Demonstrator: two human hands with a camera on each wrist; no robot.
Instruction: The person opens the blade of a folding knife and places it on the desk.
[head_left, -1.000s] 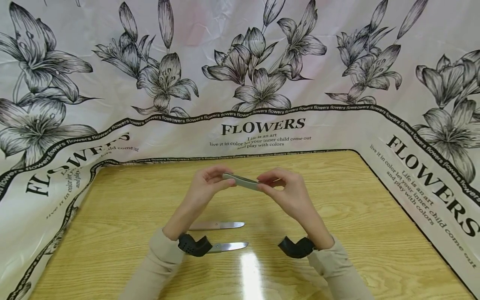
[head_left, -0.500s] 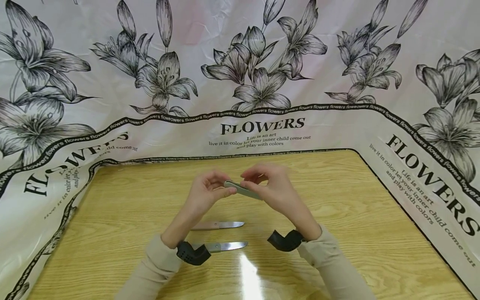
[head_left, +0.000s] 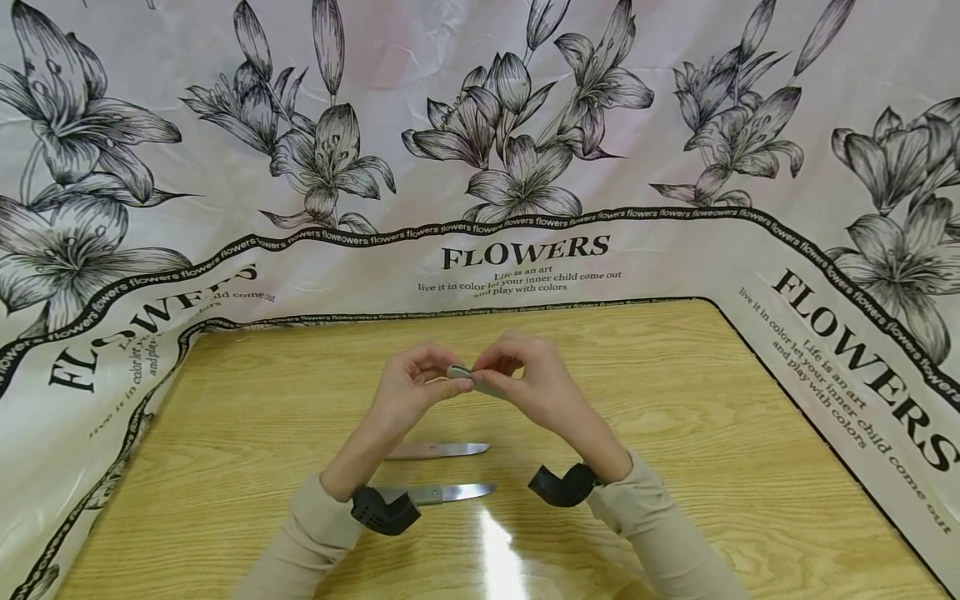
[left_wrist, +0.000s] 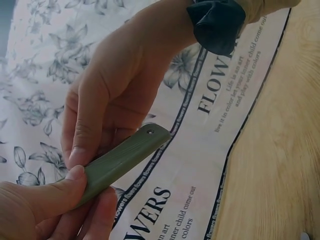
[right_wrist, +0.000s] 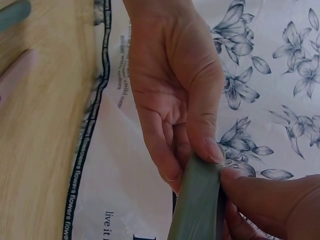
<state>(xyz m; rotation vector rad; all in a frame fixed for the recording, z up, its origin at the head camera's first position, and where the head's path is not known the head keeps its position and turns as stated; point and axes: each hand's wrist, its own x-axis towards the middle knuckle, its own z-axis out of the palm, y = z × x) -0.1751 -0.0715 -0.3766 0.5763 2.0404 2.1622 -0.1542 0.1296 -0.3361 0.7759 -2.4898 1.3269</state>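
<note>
A folding knife with a green handle (left_wrist: pixel 127 160) is held up between both hands, its blade folded out of sight. My left hand (head_left: pixel 401 387) pinches one end of the handle between thumb and fingers. Close beside those fingertips, my right hand (head_left: pixel 536 379) pinches the knife along its edge, the two thumbs nearly meeting. In the right wrist view the green handle (right_wrist: pixel 197 205) points toward the camera, with a dark slot along one side. The left wrist view shows a rivet at the handle's other end.
Two unfolded knives lie on the wooden table (head_left: pixel 712 433) below the hands, one with a pink handle (head_left: pixel 420 451) and one with a green handle (head_left: pixel 430 495). The left wrist partly covers them. A flower-printed cloth (head_left: pixel 525 275) surrounds the table's back and sides.
My right hand has slid left along the handle, from its far end to close by the left fingertips. The knife has tilted slightly and sits a little lower.
</note>
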